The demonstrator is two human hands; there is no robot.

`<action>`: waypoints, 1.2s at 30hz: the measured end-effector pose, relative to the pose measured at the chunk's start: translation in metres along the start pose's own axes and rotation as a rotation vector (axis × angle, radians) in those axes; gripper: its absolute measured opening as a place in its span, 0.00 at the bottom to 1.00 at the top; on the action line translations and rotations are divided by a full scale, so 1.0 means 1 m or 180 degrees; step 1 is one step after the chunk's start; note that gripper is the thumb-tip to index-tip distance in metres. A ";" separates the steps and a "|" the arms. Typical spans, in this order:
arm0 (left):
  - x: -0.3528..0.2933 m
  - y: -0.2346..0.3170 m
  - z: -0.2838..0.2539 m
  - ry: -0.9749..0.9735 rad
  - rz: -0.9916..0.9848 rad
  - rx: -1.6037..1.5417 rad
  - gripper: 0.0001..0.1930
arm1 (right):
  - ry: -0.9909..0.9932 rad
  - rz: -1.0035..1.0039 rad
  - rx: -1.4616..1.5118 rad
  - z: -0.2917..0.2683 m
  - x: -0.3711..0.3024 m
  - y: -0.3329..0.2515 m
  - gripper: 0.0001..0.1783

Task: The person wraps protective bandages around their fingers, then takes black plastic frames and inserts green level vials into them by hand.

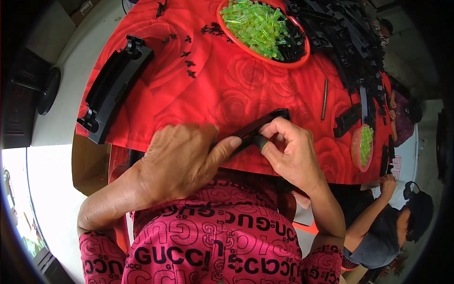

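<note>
A long black plastic part (255, 124) lies slantwise between my hands at the near edge of the red cloth. My left hand (182, 154) is closed round its lower end, thumb along the top, and covers that end. Near the other end, my right hand (288, 146) pinches at the part with bent fingers; a dark covering with a yellowish edge wraps one finger or thumb. Whether a small piece sits in that pinch is hidden. To the left, several similar black parts (116, 90) rest side by side in a neat stack.
A red basin (302, 59) holds green translucent pieces and small black ones. Tiny black pieces (190, 64) lie scattered beside it. A big heap of black parts (350, 42) covers the far right. A thin rod (324, 99) and a small bowl (363, 149) are nearer; co-workers sit at right.
</note>
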State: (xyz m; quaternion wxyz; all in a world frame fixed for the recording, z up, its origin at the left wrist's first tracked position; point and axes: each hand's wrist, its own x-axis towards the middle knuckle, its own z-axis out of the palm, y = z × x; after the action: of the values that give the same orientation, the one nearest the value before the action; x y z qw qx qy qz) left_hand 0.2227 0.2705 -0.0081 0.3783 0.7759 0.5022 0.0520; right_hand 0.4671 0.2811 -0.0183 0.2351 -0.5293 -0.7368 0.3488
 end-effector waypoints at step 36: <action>0.027 -0.034 0.045 0.1035 0.1874 0.0695 0.24 | -0.0381 -0.0545 -0.0360 -0.009 0.001 0.019 0.19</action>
State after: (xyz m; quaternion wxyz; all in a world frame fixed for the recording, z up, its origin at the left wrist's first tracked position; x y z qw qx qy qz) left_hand 0.2317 0.2761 -0.0698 0.1770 0.9048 0.3132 0.2277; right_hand 0.4850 0.2880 -0.0264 0.1893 -0.4550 -0.8106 0.3164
